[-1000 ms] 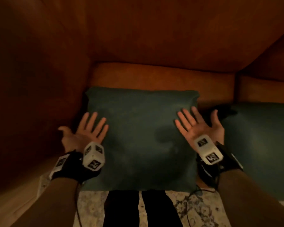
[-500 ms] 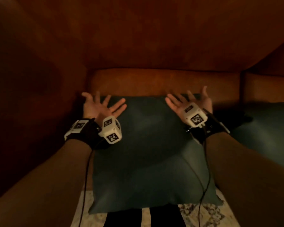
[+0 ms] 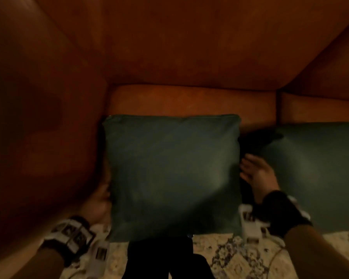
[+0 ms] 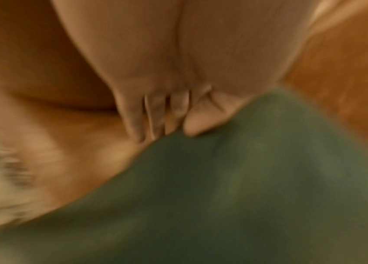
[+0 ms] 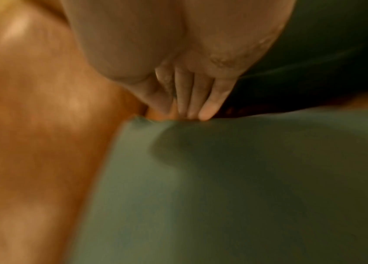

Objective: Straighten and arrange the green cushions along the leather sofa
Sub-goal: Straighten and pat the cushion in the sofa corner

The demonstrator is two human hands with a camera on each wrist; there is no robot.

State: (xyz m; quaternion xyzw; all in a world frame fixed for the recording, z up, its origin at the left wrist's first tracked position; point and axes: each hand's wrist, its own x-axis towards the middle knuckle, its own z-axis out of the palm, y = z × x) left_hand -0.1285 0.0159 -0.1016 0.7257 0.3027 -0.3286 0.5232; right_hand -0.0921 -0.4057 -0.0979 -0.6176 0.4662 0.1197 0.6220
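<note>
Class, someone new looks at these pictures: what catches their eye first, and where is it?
A square green cushion fills the middle, lying on the orange-brown leather sofa. The left hand and right hand flank its two sides. A second green cushion lies to its right.

I see 2 dark green square cushions: the near cushion lies on the leather sofa beside its armrest, the second cushion to its right.
</note>
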